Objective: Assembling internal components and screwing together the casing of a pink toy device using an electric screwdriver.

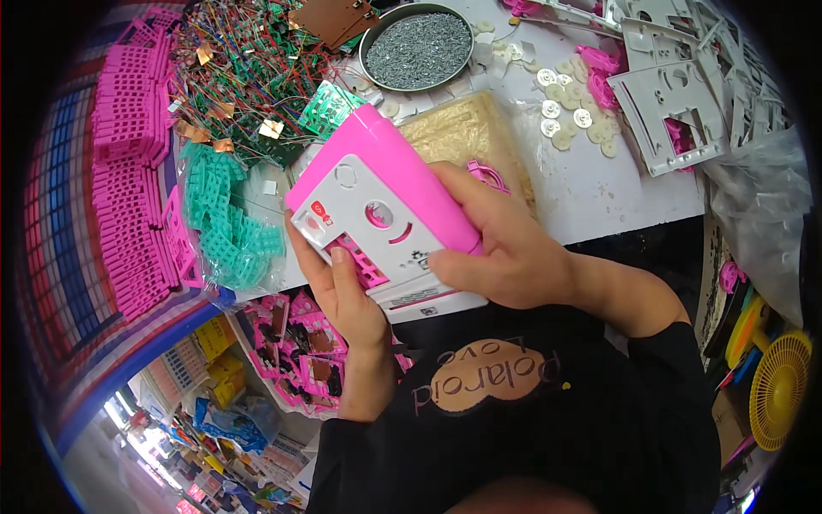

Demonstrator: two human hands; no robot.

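Both my hands hold a pink and white plastic casing (355, 193) at a tilt, close to my body by the table's front edge. Its white face has a round hole, a curved slot and a rectangular opening with pink plastic showing inside. My left hand (347, 300) grips the left edge, thumb beside the rectangular opening. My right hand (505, 244) wraps the pink right side, thumb on the lower white face. Behind the casing lie a green circuit board (330, 107) and a yellowish wrapped block (458, 124). A pink ring-shaped part (497, 178) rests by my right hand.
Wired circuit boards (248, 77) pile at the back left, beside a round tray of small metal screws (419, 50). Turquoise parts (223, 223) and stacked pink grids (128, 188) lie left. White discs (565, 103) and grey panels (676, 111) lie right; a yellow fan (781, 390) stands lower right.
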